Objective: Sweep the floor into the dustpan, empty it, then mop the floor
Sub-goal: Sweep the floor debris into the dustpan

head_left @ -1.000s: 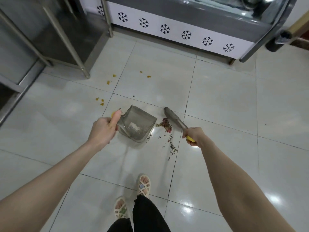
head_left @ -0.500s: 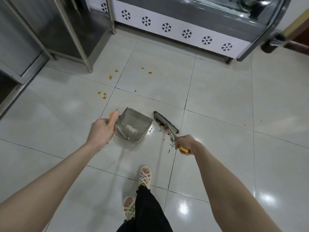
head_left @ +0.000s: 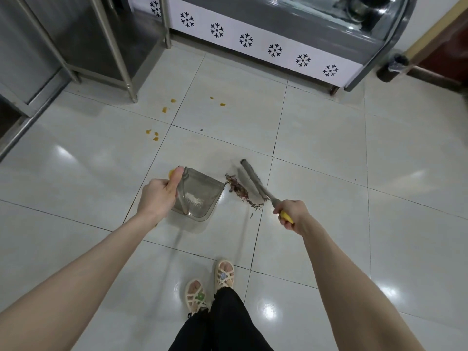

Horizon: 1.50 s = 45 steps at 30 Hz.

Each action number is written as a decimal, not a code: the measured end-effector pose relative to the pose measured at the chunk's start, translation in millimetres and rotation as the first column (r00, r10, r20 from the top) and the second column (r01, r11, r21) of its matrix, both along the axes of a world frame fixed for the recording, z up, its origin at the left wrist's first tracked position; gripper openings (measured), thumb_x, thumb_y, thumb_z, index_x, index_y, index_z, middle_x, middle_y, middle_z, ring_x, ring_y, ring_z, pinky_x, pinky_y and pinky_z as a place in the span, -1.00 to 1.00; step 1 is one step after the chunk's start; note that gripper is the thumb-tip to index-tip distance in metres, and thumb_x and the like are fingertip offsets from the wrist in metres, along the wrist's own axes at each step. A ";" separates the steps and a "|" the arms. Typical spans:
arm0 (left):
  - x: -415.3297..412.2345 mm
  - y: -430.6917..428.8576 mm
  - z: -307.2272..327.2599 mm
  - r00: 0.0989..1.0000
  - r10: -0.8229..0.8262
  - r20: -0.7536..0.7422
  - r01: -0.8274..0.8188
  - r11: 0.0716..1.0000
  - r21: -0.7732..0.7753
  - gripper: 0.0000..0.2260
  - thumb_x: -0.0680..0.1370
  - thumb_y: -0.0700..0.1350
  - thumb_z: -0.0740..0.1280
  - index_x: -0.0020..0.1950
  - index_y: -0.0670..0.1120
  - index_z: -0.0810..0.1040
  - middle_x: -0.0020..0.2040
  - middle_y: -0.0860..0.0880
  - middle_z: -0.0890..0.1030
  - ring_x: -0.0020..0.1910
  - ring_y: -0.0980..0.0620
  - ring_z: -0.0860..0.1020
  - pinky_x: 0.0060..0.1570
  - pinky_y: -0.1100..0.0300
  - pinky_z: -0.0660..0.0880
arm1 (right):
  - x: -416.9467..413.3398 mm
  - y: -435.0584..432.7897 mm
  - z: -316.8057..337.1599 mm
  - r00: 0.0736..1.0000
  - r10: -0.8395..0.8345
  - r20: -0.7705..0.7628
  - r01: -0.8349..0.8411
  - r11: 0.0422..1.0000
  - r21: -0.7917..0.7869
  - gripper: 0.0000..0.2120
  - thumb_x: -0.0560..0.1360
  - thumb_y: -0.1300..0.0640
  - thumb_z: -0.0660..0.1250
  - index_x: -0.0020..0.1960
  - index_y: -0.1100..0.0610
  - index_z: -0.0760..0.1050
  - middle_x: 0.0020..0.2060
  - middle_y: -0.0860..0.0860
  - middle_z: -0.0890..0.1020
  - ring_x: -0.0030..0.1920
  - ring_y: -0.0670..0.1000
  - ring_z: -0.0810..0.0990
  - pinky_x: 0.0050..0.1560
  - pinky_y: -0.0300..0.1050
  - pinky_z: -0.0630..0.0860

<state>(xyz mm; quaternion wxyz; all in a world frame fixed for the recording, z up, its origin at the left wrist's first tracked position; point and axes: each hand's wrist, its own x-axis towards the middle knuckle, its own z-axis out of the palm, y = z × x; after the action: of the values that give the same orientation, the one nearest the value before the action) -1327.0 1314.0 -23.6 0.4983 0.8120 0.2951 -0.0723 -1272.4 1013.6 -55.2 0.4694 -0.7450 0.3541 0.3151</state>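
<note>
Glossy white tiled floor (head_left: 329,138) with dark grout lines, ceiling lights reflecting in it. Translucent grey dustpan (head_left: 202,191) sits low at centre frame, open mouth facing right; can't tell whether its lip touches the tile. White residue (head_left: 193,198) lies inside the pan. Left hand (head_left: 158,196) is wrapped round the pan's yellow handle (head_left: 173,172), thumb lying along the top.

Just right of the pan mouth is a small pile of dark reddish debris (head_left: 238,189), with thin bits trailing toward the person. Brush (head_left: 253,179) has a long grey head lying diagonally along the pile's right side, touching it. Right hand (head_left: 292,214) is closed round the brush's yellow grip (head_left: 286,217), fingers curled under. Pile lies between pan and brush head.

Farther out on the floor, yellow crumbs (head_left: 153,135) lie up-left of the pan and well apart from it. More yellow bits (head_left: 168,106) lie near the rack leg and another pair (head_left: 219,102) beyond. One dark speck (head_left: 201,129) lies on a grout line.

Near the bottom edge: two feet in pale strappy sandals (head_left: 224,273) and black trousers (head_left: 222,323).

Background: display cabinet (head_left: 253,41) with a white band of black snowflake marks. Stainless steel rack (head_left: 121,59) at top left, its legs standing on the tiles.
</note>
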 end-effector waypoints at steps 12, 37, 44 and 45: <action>-12.4 6.4 -6.6 0.999 0.033 0.000 -0.033 0.999 -0.034 -0.41 0.56 0.25 0.14 -0.46 -0.18 0.44 -0.60 0.01 0.42 -0.43 -0.10 0.42 -0.23 0.07 0.47 | -20.2 -12.8 -17.9 0.920 -0.387 -0.062 0.392 0.911 0.132 -0.88 0.38 0.39 0.19 -0.25 0.20 0.33 -0.43 0.09 0.40 -0.69 -0.05 0.30 -0.62 -0.39 0.16; -14.3 11.6 4.5 0.998 0.064 0.003 -0.064 0.998 0.006 -0.40 0.56 0.27 0.15 -0.42 -0.20 0.46 -0.56 -0.07 0.41 -0.45 -0.11 0.40 -0.30 0.10 0.43 | 28.4 34.9 -13.9 0.958 -0.286 0.013 0.264 0.900 0.347 -0.82 0.37 0.37 0.21 -0.03 0.25 0.41 -0.41 0.08 0.38 -0.65 -0.07 0.33 -0.66 -0.35 0.16; -6.1 -2.0 3.8 0.994 0.103 -0.025 -0.102 0.994 0.028 -0.33 0.54 0.28 0.16 -0.32 -0.36 0.46 -0.51 -0.12 0.40 -0.47 -0.10 0.37 -0.34 0.12 0.43 | 69.5 25.6 -10.2 0.995 0.021 0.101 -0.032 0.994 0.106 -0.94 0.40 0.38 0.24 -0.20 0.26 0.40 -0.44 0.09 0.40 -0.60 -0.02 0.35 -0.59 -0.31 0.21; -4.3 -5.7 2.4 0.993 0.113 -0.029 -0.112 0.993 0.028 -0.31 0.53 0.29 0.16 -0.31 -0.37 0.46 -0.50 -0.13 0.40 -0.46 -0.10 0.37 -0.33 0.11 0.43 | 75.7 22.0 -12.6 0.992 0.071 0.100 -0.078 0.994 0.071 -0.93 0.41 0.38 0.24 -0.20 0.26 0.40 -0.44 0.10 0.40 -0.58 0.00 0.35 -0.58 -0.30 0.21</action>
<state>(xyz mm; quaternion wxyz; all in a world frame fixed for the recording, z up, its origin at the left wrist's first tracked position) -1331.3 1308.3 -21.2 0.4864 0.7993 0.3489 -0.0530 -1196.7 1035.6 -67.8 0.5017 -0.7540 0.2906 0.3088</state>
